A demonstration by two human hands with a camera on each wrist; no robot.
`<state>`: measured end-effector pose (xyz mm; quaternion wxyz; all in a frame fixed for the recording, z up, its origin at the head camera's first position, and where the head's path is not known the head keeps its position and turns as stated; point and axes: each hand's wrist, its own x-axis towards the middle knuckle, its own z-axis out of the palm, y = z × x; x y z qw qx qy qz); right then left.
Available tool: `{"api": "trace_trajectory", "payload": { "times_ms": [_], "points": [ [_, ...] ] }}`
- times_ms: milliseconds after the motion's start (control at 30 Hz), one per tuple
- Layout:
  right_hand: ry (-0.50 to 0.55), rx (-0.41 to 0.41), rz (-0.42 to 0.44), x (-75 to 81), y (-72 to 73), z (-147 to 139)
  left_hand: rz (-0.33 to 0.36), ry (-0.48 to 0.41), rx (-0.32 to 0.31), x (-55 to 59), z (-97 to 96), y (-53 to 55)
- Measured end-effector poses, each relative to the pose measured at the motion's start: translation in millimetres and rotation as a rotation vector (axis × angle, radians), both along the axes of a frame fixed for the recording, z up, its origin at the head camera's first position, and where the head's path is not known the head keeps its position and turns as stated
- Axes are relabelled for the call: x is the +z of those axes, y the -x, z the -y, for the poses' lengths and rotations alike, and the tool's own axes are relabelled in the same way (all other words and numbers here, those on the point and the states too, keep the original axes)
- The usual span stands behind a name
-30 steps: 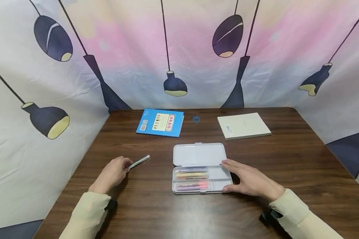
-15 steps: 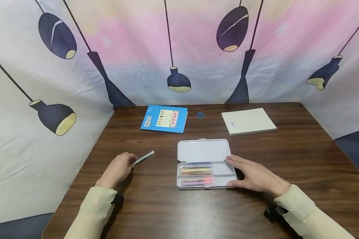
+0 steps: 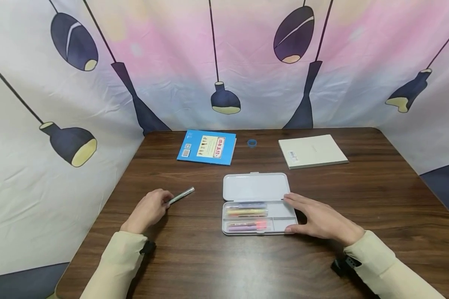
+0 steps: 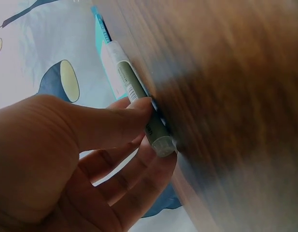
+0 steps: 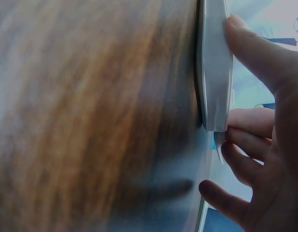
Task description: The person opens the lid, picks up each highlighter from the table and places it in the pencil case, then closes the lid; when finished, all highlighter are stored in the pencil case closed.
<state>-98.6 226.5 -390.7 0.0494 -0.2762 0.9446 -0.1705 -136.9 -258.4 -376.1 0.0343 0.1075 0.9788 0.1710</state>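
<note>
My left hand (image 3: 147, 210) pinches a slim grey-green pen (image 4: 132, 84) between thumb and fingers, low over the table at left. In the left wrist view the pen shows a clear cap, a barcode and a clear end plug. A white pencil case (image 3: 283, 224) lies at the middle with its lid (image 3: 256, 187) folded back. Inside, pens in yellow, purple and pink (image 3: 247, 225) fill the left compartments; the right ones are bare. My right hand (image 3: 321, 218) holds the case's right end, thumb on the front edge and fingers by the hinge.
At the back of the brown wooden table (image 3: 224, 265) lie a blue book (image 3: 192, 145), a small blue ring of tape (image 3: 252, 143) and a cream-coloured book (image 3: 314, 151). A printed cloth (image 3: 172, 62) hangs along the table's far and side edges.
The head view has shifted slightly, moving the whole scene a little right and up. Both hands keep their hold on the pen and the pencil case.
</note>
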Motion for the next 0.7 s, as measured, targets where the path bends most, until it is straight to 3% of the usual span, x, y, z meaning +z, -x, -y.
{"api": "trace_trajectory", "payload": {
  "times_ms": [400, 700],
  "points": [
    [0.002, -0.002, -0.009, -0.3, 0.2, -0.1, 0.016, -0.024, -0.01, 3.0, -9.1, -3.8],
    [0.007, -0.003, -0.003, 0.7, 0.7, 0.3, -0.103, -0.023, -0.112, 20.6, -42.2, -12.3]
  ]
}}
